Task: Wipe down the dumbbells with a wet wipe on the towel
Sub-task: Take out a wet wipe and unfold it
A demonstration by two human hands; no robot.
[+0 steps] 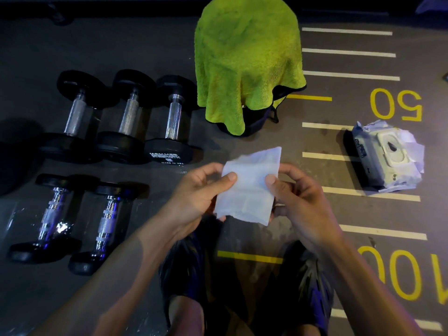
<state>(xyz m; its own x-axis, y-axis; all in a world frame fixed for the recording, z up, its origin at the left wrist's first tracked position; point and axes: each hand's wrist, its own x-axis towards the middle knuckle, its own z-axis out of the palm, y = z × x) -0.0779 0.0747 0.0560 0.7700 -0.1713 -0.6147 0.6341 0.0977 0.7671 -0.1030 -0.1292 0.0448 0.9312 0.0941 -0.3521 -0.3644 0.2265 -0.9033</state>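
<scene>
The wet wipe [247,185] hangs between both hands, a thin, limp, damp sheet that looks partly folded; it will likely cling to itself and sag wherever it is not held, so the edges are the sensible places to grip while opening it out, and a bunched pad in one palm would suit the wiping; the left hand [196,192] pinches its left edge, thumb on the near face and curled fingers behind, while the right hand [294,190] pinches the right edge in the same way, so the sheet lies across the gap between the two thumbs with its upper corner standing free above them and its lower edge drooping below; five dumbbells [126,117] lie on the floor [145,44] to the left, well apart from the hands, three in a far row and two nearer ones with shiny handles; they are surely heavy, rigid, and best lifted by the knurled bar; the green towel [247,61] is draped over a dark bag ahead; the wipe pack [385,156] sits to the right.
</scene>
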